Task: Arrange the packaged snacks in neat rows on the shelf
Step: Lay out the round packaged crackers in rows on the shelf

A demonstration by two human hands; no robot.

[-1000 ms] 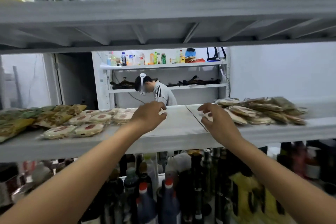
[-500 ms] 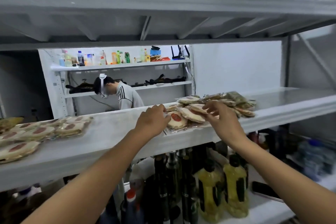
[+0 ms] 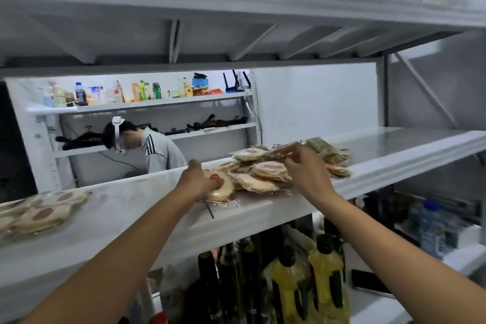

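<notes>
Head view: both hands are in the loose heap of snack packs [image 3: 265, 171] on the white shelf [image 3: 157, 208]. Left hand [image 3: 201, 181] is closed over the nearest round pack [image 3: 221, 188] at the heap's left edge; right hand [image 3: 305, 168] pinches a pack up top. Step looks like pulling packs out. Next: lift them clear and lay them beside the row [image 3: 44, 212] far left.
</notes>
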